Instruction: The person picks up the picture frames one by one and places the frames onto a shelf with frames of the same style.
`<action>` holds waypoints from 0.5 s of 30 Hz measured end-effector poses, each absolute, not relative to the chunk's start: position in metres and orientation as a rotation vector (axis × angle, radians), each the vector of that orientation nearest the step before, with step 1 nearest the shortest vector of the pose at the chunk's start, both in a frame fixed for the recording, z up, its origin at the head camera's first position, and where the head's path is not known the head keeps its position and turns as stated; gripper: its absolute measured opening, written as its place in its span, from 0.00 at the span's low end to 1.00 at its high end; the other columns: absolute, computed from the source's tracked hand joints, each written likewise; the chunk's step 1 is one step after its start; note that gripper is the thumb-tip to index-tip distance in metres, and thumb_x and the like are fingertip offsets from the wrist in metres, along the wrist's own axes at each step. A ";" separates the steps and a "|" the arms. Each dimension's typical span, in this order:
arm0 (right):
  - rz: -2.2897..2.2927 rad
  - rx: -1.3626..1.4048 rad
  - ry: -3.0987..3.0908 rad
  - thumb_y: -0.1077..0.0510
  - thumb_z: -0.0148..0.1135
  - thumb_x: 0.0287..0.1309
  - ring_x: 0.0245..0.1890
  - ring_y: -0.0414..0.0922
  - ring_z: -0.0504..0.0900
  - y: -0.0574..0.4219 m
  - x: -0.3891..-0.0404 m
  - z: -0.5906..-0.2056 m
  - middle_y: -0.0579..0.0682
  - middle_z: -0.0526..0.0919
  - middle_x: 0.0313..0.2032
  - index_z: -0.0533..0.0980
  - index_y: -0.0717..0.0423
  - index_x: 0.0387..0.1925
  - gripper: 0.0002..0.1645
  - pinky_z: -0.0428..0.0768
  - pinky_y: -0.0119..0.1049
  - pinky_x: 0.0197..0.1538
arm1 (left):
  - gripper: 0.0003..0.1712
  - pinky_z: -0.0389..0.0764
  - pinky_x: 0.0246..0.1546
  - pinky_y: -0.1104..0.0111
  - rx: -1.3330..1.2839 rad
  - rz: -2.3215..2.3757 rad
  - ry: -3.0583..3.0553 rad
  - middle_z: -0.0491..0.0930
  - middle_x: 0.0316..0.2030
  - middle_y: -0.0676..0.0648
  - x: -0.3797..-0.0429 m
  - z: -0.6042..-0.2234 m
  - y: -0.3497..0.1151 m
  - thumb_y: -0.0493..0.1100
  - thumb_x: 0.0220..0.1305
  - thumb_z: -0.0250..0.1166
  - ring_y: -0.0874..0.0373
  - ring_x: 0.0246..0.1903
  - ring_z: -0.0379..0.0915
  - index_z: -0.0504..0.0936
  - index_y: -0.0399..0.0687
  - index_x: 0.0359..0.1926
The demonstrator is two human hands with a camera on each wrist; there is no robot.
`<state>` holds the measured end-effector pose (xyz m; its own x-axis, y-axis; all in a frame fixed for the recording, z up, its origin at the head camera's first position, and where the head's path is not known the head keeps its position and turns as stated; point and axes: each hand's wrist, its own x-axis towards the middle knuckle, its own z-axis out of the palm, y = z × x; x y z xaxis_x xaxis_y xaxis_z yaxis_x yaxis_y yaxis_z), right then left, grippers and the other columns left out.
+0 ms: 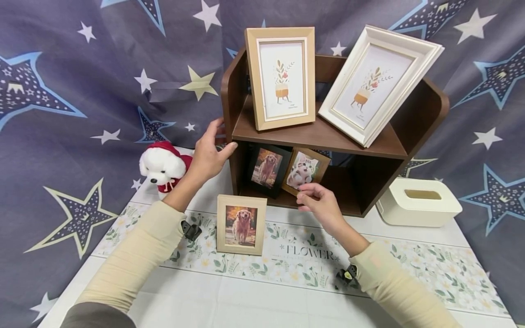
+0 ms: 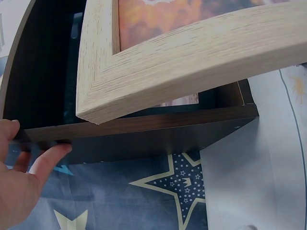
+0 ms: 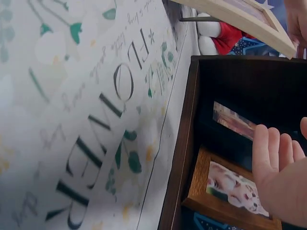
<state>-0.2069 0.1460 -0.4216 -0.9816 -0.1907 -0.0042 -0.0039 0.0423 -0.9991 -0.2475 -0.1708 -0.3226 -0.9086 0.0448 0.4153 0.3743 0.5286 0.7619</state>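
Note:
My left hand (image 1: 210, 152) grips the left side panel of a dark brown two-tier shelf (image 1: 311, 134), its thumb at the front edge and its fingers along the outer side. My right hand (image 1: 321, 207) is in front of the lower compartment, its fingers loosely bent with nothing held. Just behind its fingertips leans a brown picture frame (image 3: 194, 191) with a kitten photo. Beside that, a black picture frame (image 1: 269, 168) with a dog photo stands at the compartment's left. A pale wood frame (image 1: 242, 249) with a dog photo stands on the table before the shelf.
Up on the shelf stand a tan frame (image 1: 285, 123) and a tilted white frame (image 1: 348, 107), both with plant prints. A white plush dog (image 1: 157, 165) in red sits at the left. A white tissue box (image 1: 426, 212) stands right of the shelf. Starry curtain hangs behind.

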 end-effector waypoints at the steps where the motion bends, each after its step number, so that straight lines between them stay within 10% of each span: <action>1: -2.071 -0.206 2.167 0.65 0.63 0.67 0.37 0.39 0.86 0.144 -0.206 -0.421 0.43 0.83 0.37 0.76 0.68 0.54 0.16 0.89 0.37 0.42 | 0.37 0.82 0.58 0.46 -0.346 -1.330 -2.427 0.75 0.63 0.35 -0.248 -0.323 -0.171 0.39 0.69 0.66 0.39 0.59 0.78 0.61 0.45 0.75; 15: -1.987 -0.298 2.212 0.66 0.62 0.67 0.37 0.39 0.86 0.120 -0.195 -0.425 0.48 0.84 0.39 0.77 0.67 0.55 0.16 0.89 0.38 0.43 | 0.37 0.80 0.60 0.45 -0.354 -1.339 -2.421 0.75 0.63 0.34 -0.248 -0.323 -0.171 0.39 0.68 0.66 0.39 0.59 0.78 0.62 0.44 0.74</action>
<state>-0.1952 0.1198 -0.4253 -0.9685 -0.2484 0.0186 -0.0450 0.1014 -0.9938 -0.2481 -0.1715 -0.3228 -0.9073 0.0474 0.4178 0.3792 0.5218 0.7642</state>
